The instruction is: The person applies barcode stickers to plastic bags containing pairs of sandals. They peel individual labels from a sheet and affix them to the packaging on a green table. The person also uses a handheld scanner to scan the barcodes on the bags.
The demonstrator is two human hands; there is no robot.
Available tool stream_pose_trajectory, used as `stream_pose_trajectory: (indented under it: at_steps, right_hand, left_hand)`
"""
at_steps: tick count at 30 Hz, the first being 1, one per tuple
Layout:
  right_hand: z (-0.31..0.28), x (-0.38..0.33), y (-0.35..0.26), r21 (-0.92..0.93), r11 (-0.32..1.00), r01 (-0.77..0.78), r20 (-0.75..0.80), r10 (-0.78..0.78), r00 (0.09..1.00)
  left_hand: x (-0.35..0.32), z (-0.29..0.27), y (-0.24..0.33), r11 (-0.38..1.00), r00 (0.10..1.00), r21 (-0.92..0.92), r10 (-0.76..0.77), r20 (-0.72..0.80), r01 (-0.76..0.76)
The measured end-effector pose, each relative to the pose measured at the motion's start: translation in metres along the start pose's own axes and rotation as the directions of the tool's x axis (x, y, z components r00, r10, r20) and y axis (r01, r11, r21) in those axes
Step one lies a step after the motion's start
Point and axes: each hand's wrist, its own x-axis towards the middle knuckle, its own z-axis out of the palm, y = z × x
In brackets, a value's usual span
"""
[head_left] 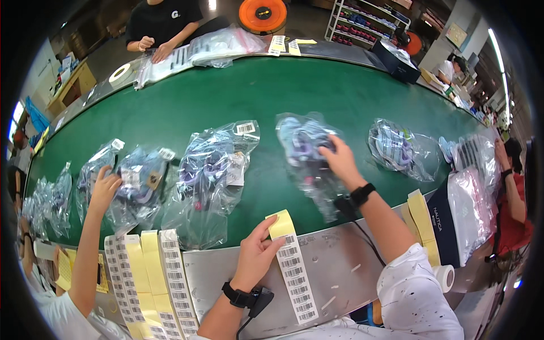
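My left hand [258, 255] pinches the top of a strip of barcode labels [294, 277], its yellow backing folded over at the upper end. The strip hangs over the metal ledge at the near side. Farther out on the green belt, my right hand [341, 161] grips the right side of a clear plastic bag of light blue and purple shoes [298, 141]. To the left lies another bag of shoes [209, 156], with a white label at its upper corner. One more bagged pair [391, 144] rests on the belt to the right.
Several label strips [150, 266] hang over the ledge at left. A co-worker's hand [105, 190] touches bagged shoes [139, 178] there. At right, a dark box [445, 221] stands beside plastic bags [473, 198]. Across the green belt [238, 90], another person handles flat bags [192, 54].
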Motion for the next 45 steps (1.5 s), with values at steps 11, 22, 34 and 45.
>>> stream_pose_trajectory:
  at_steps: [11, 22, 34, 45]
  right_hand:
    - [0.016, -0.072, -0.116, -0.025, 0.84, 0.542, 0.101, -0.537, 0.837]
    - [-0.028, -0.163, -0.11, 0.305, 0.942, 0.14, 0.41, -0.263, 0.873]
    - [-0.027, -0.169, -0.114, 0.024, 0.816, 0.578, 0.263, -0.563, 0.783]
    - [-0.034, 0.035, -0.086, 0.705, 0.646, -0.292, 0.252, 0.157, 0.955]
  left_hand:
    - [-0.009, -0.01, 0.001, 0.997, 0.99, 0.068, 0.047, -0.129, -0.038]
    - [-0.014, 0.006, 0.011, 0.979, 0.998, 0.201, 0.036, 0.044, -0.044]
    - [-0.01, 0.014, 0.002, 0.987, 0.975, 0.05, -0.161, 0.156, 0.155]
    - [-0.002, 0.013, -0.01, 0.992, 0.991, 0.066, -0.109, 0.076, 0.105]
